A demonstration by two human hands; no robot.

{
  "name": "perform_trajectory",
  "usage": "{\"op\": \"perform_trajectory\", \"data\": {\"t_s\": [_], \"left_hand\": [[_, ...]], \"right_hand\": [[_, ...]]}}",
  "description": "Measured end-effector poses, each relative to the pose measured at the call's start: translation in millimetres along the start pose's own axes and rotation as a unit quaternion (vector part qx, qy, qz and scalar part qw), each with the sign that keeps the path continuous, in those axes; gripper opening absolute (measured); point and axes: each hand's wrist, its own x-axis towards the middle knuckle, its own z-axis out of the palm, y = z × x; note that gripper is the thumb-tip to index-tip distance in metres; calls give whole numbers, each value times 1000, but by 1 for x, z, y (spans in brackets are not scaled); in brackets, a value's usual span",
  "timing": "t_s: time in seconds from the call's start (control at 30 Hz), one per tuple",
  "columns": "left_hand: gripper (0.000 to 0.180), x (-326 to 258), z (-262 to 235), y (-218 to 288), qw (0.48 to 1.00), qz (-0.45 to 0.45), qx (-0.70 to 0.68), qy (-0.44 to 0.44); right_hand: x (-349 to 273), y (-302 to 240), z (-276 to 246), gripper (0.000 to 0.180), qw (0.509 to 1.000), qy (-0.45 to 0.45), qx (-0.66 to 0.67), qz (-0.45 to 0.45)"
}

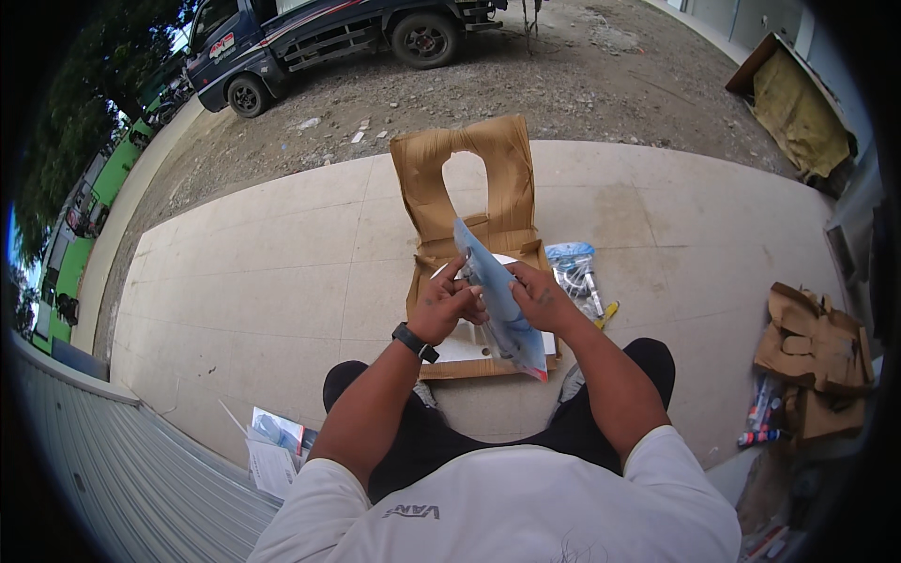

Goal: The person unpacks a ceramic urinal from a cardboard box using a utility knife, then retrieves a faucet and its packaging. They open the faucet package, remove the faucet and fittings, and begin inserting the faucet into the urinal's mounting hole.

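A flat blue-and-clear plastic packet is held up on edge between my hands, above an open cardboard box. My right hand grips the packet's right side with the fingers wrapped over its edge. On the other side, my left hand has its fingers curled against the packet, with the index finger pointing up along it. What lies inside the packet is hard to make out. Below, the cardboard box contains a smooth white piece with a small round hole. Its raised lid has an oval cutout.
Right of the box lie a clear bag of metal fittings and a yellow-handled tool. Papers rest near the corrugated metal at left. Torn cardboard sits at far right. Beyond the tiled floor stands a truck on gravel.
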Motion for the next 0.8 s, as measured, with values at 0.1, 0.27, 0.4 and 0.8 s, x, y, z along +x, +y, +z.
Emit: {"op": "perform_trajectory", "data": {"t_s": [0.1,0.27,0.4,0.8], "left_hand": [[80,2,10,-3,988,25,142,59],[79,0,11,-10,895,108,403,155],[79,8,10,-19,946,84,258,177],[92,0,-4,6,993,-50,96,52]], "right_hand": [[-4,-1,13,30,999,36,-21,-17],[-8,0,19,31,996,90,-28,8],[-10,-4,22,32,992,114,-41,-26],[-16,-7,37,37,976,84,-146,-134]]}}
